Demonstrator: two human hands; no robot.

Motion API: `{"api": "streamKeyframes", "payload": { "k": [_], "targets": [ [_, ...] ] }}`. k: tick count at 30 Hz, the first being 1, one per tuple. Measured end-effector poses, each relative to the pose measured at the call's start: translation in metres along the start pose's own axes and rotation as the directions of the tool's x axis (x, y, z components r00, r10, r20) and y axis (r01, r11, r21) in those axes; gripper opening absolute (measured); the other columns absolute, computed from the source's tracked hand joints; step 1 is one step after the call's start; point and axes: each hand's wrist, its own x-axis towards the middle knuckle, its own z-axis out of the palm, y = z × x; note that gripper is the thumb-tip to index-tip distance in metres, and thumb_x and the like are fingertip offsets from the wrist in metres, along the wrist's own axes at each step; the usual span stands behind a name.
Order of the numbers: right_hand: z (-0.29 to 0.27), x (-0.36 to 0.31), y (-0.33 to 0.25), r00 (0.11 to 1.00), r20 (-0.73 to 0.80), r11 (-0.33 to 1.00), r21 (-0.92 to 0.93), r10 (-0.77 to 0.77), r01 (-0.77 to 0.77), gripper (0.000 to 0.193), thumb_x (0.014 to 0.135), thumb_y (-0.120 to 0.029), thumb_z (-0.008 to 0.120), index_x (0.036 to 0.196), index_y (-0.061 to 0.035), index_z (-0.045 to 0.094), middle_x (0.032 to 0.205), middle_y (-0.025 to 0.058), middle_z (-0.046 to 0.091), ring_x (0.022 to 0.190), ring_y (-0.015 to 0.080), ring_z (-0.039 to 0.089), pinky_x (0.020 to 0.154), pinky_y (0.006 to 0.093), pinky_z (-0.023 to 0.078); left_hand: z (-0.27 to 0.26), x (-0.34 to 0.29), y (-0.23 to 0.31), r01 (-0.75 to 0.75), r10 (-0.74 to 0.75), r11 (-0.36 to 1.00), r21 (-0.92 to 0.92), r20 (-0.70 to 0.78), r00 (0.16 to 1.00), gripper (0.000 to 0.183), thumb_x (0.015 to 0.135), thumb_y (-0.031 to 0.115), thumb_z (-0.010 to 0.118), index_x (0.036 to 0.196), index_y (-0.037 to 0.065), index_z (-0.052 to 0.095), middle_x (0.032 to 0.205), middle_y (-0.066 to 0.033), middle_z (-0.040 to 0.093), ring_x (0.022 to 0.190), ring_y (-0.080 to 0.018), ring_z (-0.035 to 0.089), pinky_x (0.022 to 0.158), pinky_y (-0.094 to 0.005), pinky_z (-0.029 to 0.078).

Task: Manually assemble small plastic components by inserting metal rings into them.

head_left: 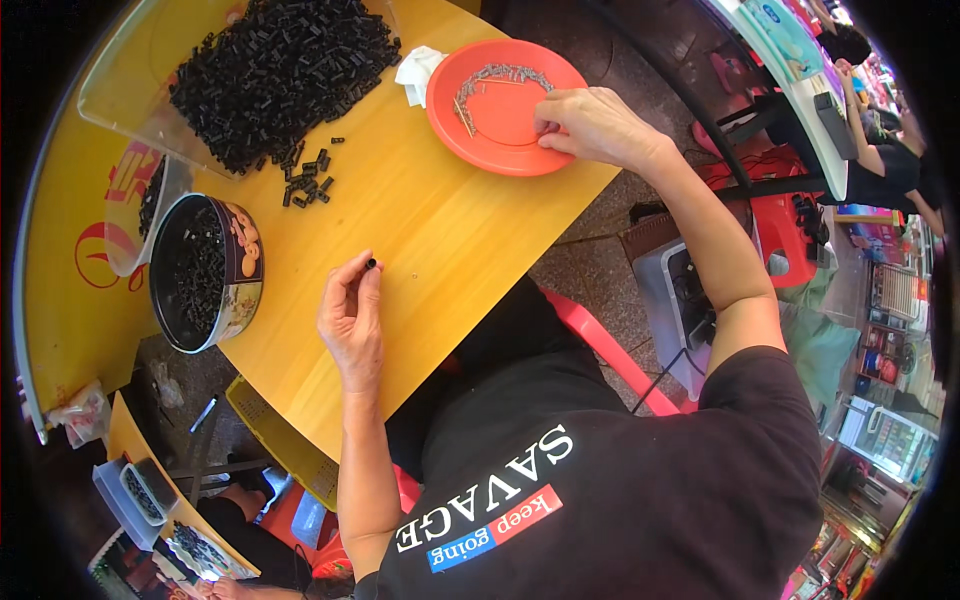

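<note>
Above the wooden table, my left hand [350, 315] pinches a small black tube [371, 264] between thumb and fingertips, its round end facing up. My right hand [604, 128] is over the right side of a red plate [490, 150], its fingertips closed together and low over the plate. Whatever those fingers hold, if anything, is too small or hidden to make out. Small silvery metal parts [510, 73] form an arc along the plate's far side, with a few thin brass-coloured rods [463, 117] among them.
A clear plastic bin [130, 90] with a heap of black tubes [280, 75] lies at the far left; several spill onto the table [440, 235]. A round tin [243, 245] of black parts stands at the left edge. White tissue [418, 72] touches the plate. Other people sit nearby.
</note>
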Motion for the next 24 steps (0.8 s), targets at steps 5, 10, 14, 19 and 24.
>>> {"api": "streamKeyframes", "payload": {
  "k": [5, 10, 14, 19, 24],
  "targets": [
    [0.002, 0.002, 0.002, 0.999, 0.048, 0.999, -0.040, 0.003, -0.001, 0.013, 0.080, -0.017, 0.064, 0.083, -0.0040, 0.065, 0.085, 0.0140, 0.070, 0.082, 0.0341, 0.068, 0.073, 0.0449, 0.054, 0.003, 0.000, 0.004, 0.014, -0.014, 1.000, -0.008, -0.008, 1.000, 0.020, 0.099, -0.001, 0.060, 0.119, -0.003, 0.064, 0.107, -0.0046, 0.063, 0.102, -0.0119, 0.063, 0.094, -0.0244, 0.049],
    [-0.004, 0.005, 0.008, 0.992, -0.087, 0.972, 0.223, 0.093, -0.072, 0.014, 0.087, -0.016, 0.068, 0.089, -0.0025, 0.065, 0.081, 0.0081, 0.065, 0.070, 0.0188, 0.062, 0.066, 0.0334, 0.050, 0.003, 0.000, 0.007, 0.022, -0.023, 1.000, -0.011, -0.015, 1.000, 0.018, 0.098, -0.003, 0.060, 0.115, -0.003, 0.065, 0.104, -0.0035, 0.061, 0.101, -0.0114, 0.062, 0.093, -0.0242, 0.049],
    [-0.005, 0.011, 0.011, 0.970, -0.079, 0.860, 0.483, 0.230, -0.165, 0.017, 0.091, -0.016, 0.070, 0.096, 0.0000, 0.068, 0.079, -0.0004, 0.062, 0.071, 0.0045, 0.053, 0.066, 0.0225, 0.046, 0.003, 0.000, 0.006, 0.007, -0.007, 1.000, -0.015, -0.009, 1.000, 0.018, 0.098, -0.002, 0.060, 0.115, -0.003, 0.065, 0.104, -0.0036, 0.061, 0.101, -0.0117, 0.062, 0.092, -0.0242, 0.049],
    [0.003, 0.014, 0.013, 0.941, -0.167, 0.817, 0.555, 0.295, -0.158, 0.022, 0.093, -0.018, 0.069, 0.107, -0.0013, 0.070, 0.083, -0.0016, 0.064, 0.072, 0.0042, 0.054, 0.066, 0.0231, 0.047, 0.003, 0.000, 0.007, 0.011, -0.011, 1.000, -0.009, -0.008, 1.000, 0.018, 0.098, -0.002, 0.061, 0.115, -0.003, 0.066, 0.105, -0.0038, 0.062, 0.100, -0.0116, 0.062, 0.091, -0.0237, 0.050],
    [0.000, 0.015, 0.015, 0.928, -0.252, 0.894, 0.422, 0.273, -0.148, 0.023, 0.093, -0.018, 0.068, 0.109, -0.0021, 0.071, 0.084, 0.0009, 0.067, 0.073, 0.0053, 0.057, 0.068, 0.0235, 0.049, 0.004, 0.000, 0.010, -0.006, 0.006, 1.000, 0.002, -0.013, 1.000, 0.017, 0.098, -0.002, 0.061, 0.114, -0.003, 0.066, 0.106, -0.0045, 0.063, 0.100, -0.0118, 0.063, 0.090, -0.0237, 0.050]
  ]
}}
